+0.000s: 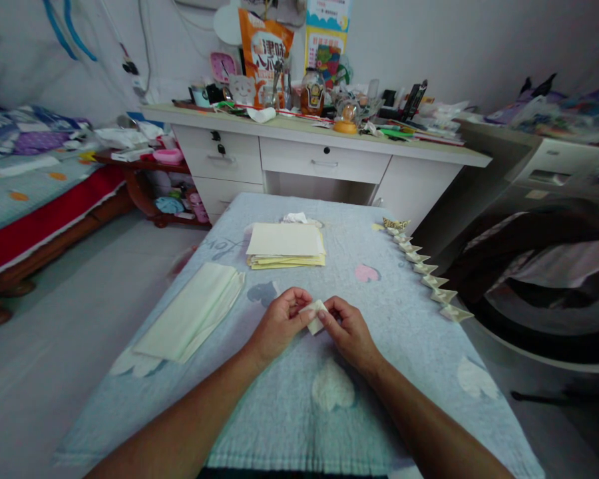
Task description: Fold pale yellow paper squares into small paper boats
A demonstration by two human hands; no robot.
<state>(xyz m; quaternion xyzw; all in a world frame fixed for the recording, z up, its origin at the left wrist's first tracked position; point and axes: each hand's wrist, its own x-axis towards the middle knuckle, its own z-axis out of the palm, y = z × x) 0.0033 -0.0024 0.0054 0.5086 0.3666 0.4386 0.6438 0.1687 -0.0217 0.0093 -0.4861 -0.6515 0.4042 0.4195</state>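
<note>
Between my hands is a small piece of folded paper (316,323), pale cream and roughly diamond-shaped. My left hand (285,320) pinches its left side with thumb and fingers. On the other side, my right hand (348,327) grips it the same way, the thumb lying over the front. Beyond my hands lies a stack of cream and yellow paper (285,241). To the left rests a folded bundle of pale green-white sheets (192,309). Along the table's right edge runs a row of folded paper boats (433,281), several in number.
A blue cloth with heart shapes covers the table (259,426). A crumpled white tissue (295,217) sits behind the paper stack. Past the table stands a white desk (324,159) crowded with items. A washing machine (554,193) is at the right, a bed (40,186) at the left.
</note>
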